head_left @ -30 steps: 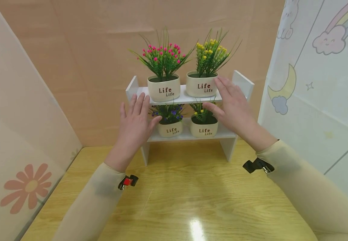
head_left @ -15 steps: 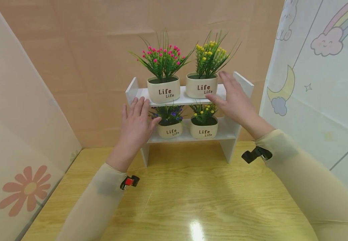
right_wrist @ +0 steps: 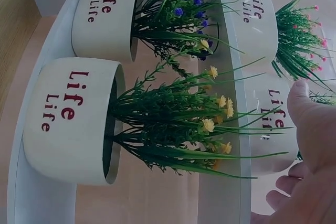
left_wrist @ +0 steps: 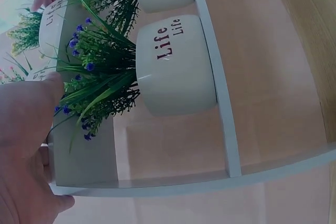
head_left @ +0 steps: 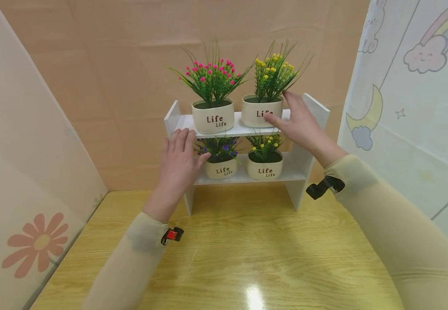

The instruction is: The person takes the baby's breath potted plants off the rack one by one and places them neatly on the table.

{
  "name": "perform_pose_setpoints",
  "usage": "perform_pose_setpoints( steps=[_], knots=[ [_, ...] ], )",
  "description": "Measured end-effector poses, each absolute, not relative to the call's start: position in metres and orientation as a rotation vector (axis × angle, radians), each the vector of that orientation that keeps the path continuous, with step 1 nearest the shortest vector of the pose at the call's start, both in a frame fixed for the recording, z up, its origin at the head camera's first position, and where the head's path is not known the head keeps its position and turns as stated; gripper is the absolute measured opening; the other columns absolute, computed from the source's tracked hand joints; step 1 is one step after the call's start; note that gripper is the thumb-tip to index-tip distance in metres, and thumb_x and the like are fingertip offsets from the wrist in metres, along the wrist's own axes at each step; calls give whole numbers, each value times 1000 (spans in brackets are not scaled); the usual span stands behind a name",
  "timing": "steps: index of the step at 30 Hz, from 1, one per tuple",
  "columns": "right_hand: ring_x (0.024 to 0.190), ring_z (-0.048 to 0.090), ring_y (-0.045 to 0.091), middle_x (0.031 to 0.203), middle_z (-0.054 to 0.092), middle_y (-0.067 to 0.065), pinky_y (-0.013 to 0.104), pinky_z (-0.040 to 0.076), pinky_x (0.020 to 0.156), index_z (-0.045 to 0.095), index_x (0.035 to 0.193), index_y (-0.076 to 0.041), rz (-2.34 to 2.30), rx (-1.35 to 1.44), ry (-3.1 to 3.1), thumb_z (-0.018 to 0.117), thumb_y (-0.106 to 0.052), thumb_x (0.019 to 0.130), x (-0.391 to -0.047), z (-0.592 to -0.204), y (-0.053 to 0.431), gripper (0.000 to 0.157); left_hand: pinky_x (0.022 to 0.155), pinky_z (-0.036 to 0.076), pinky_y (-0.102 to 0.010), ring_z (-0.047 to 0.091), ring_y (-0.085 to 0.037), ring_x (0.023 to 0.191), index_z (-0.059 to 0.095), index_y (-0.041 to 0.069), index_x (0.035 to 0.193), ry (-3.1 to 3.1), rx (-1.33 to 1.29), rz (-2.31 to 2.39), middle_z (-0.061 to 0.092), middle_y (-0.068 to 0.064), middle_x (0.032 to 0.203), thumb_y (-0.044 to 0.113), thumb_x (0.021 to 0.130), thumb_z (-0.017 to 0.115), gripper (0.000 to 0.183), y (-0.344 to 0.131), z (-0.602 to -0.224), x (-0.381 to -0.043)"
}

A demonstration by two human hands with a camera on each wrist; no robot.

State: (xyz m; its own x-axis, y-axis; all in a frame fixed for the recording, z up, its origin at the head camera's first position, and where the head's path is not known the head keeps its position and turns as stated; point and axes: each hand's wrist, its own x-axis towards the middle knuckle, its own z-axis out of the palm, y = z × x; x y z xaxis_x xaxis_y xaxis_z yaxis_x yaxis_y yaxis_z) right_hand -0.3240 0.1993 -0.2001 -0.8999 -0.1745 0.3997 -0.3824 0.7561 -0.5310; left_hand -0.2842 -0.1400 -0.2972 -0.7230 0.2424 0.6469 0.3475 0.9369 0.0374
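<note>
On the upper shelf of a white two-tier rack [head_left: 316, 107] stand a flowerpot with pink flowers [head_left: 213, 120] and one with yellow flowers [head_left: 251, 117]. My right hand [head_left: 303, 125] holds the upper yellow-flowered pot at its right end, thumb across the front and fingers at the side and back. My left hand [head_left: 177, 163] rests at the left end of the upper shelf, its fingers on the shelf edge beside the pink-flowered pot. Below stand a pot with blue-purple flowers [left_wrist: 178, 72] and a smaller-looking yellow-flowered pot [right_wrist: 68, 124].
The rack stands on a wooden table [head_left: 224, 258] near a peach-coloured backdrop [head_left: 131, 86]. White panels with printed drawings flank it: a flower panel [head_left: 22, 150] on the left, a moon-and-rainbow panel [head_left: 413, 142] on the right.
My right hand has left the pot's side and come back, with the thumb now over its front lettering. The left hand stays at the shelf's left end, shifting slightly.
</note>
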Motion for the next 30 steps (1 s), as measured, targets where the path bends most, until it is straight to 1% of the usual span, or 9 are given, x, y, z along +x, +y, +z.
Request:
perform_pose_setpoints(
  steps=[6, 10, 14, 19, 24, 27, 30],
  knots=[
    [168, 13, 39, 183, 11, 20, 60, 16, 134, 7, 177, -8, 1006, 389, -2637, 68, -63, 104, -332, -199, 199, 111, 131, 24, -62, 28, -44, 160, 39, -1, 163, -2410, -432, -255, 40, -25, 166, 48, 109, 68, 79, -141, -302, -287],
    [168, 15, 37, 183, 12, 16, 59, 16, 134, 6, 178, -9, 1171, 371, -2625, 72, -62, 102, -336, -198, 199, 113, 131, 24, -61, 26, -44, 161, 38, -1, 164, -2410, -435, -271, 38, -25, 168, 49, 109, 68, 80, -141, -304, -289],
    [168, 15, 35, 184, 12, 13, 55, 14, 135, 5, 178, -11, 1330, 379, -2607, 75, -55, 102, -340, -196, 201, 113, 130, 26, -62, 26, -44, 161, 37, -1, 164, -2408, -437, -267, 38, -25, 168, 49, 110, 67, 79, -140, -305, -290],
    [168, 16, 31, 183, 17, 13, 50, 15, 135, 5, 179, -14, 1478, 393, -2585, 78, -49, 103, -346, -194, 201, 111, 131, 24, -60, 25, -44, 161, 37, -2, 163, -2409, -433, -259, 37, -25, 168, 47, 111, 65, 78, -140, -305, -290],
    [164, 28, 30, 179, 29, 16, 48, 24, 132, 10, 179, -17, 1578, 394, -2569, 78, -44, 103, -351, -191, 198, 105, 131, 23, -59, 25, -44, 161, 36, -2, 163, -2417, -433, -260, 36, -26, 168, 47, 111, 65, 78, -140, -305, -289],
    [156, 38, 29, 174, 38, 17, 45, 33, 126, 16, 178, -18, 1604, 381, -2569, 79, -42, 103, -353, -190, 196, 100, 131, 23, -59, 24, -44, 161, 36, -3, 163, -2415, -434, -264, 37, -26, 167, 46, 111, 65, 77, -140, -305, -289],
    [148, 46, 28, 167, 45, 16, 41, 40, 119, 21, 176, -16, 1619, 377, -2563, 79, -41, 103, -355, -189, 195, 97, 132, 22, -58, 24, -44, 162, 36, -3, 163, -2414, -434, -267, 36, -26, 167, 46, 111, 65, 77, -140, -304, -288]
  ],
)
